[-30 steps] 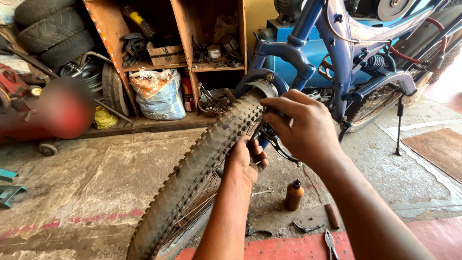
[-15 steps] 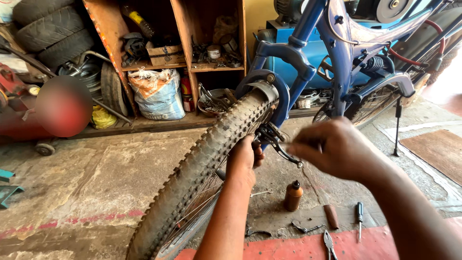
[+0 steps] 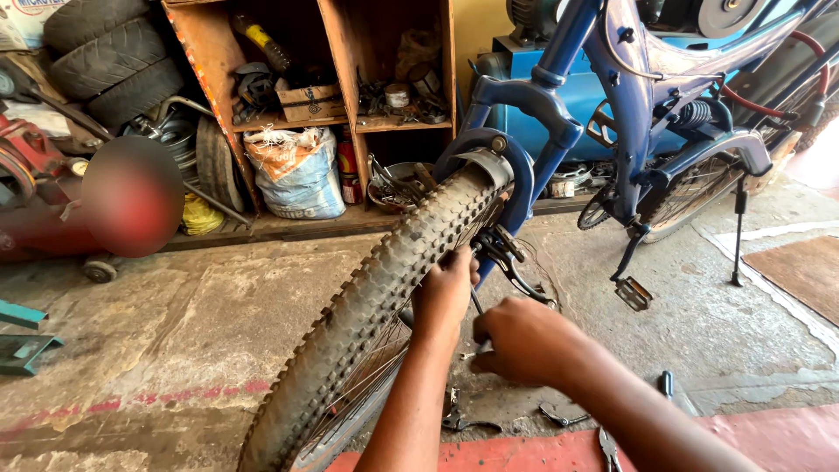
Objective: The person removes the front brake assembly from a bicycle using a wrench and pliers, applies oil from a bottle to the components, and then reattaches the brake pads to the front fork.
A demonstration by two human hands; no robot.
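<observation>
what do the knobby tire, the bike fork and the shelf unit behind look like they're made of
Tire: black rubber, matte and dusty, judging by its moulded tread blocks. Fork: most likely painted metal, going by its glossy blue coat and bolted joints. Shelf unit: wood or plywood by its flat boards, with a worn orange-brown finish and chipped edges. Left hand rests against the tire.

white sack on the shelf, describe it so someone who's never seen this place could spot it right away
Look at the wooden shelf unit against the back wall, behind the blue bicycle. In its lower left compartment stands a bulging white sack with a frayed, tied top. It is the only soft, pale bundle there; its neighbours are dark tyres and metal parts.
</observation>
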